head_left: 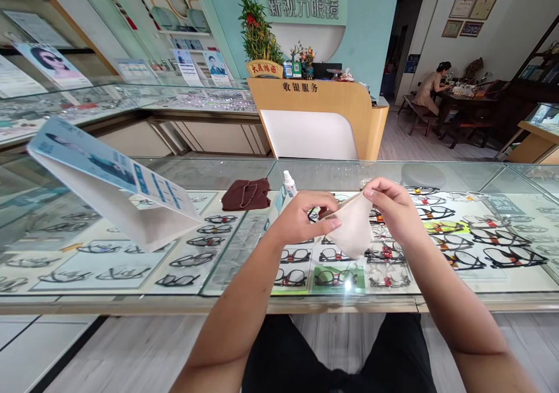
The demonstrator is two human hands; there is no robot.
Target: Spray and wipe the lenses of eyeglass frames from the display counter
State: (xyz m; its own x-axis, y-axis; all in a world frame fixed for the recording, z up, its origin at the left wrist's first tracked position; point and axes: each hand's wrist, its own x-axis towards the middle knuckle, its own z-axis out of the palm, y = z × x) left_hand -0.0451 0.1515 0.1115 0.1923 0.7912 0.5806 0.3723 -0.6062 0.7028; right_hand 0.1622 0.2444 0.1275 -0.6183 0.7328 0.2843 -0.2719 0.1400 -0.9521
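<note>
A cream-coloured cloth (354, 230) hangs between my two hands above the glass counter. My left hand (303, 215) is closed on its left side, the thumb lying against the fabric. Something dark shows between those fingers; I cannot make out what it is. My right hand (395, 206) pinches the cloth's upper right corner between thumb and fingers. Left of my hands, a brown drawstring pouch (247, 195) lies on the glass. A small white bottle (289, 183) stands just behind my left hand.
Under the glass counter top (236, 265) several eyeglass frames (336, 277) lie in rows. A folded display card (117, 177) stands on the left. Beyond are a wooden reception desk (314, 96) and a seated person (432, 88) at a far table.
</note>
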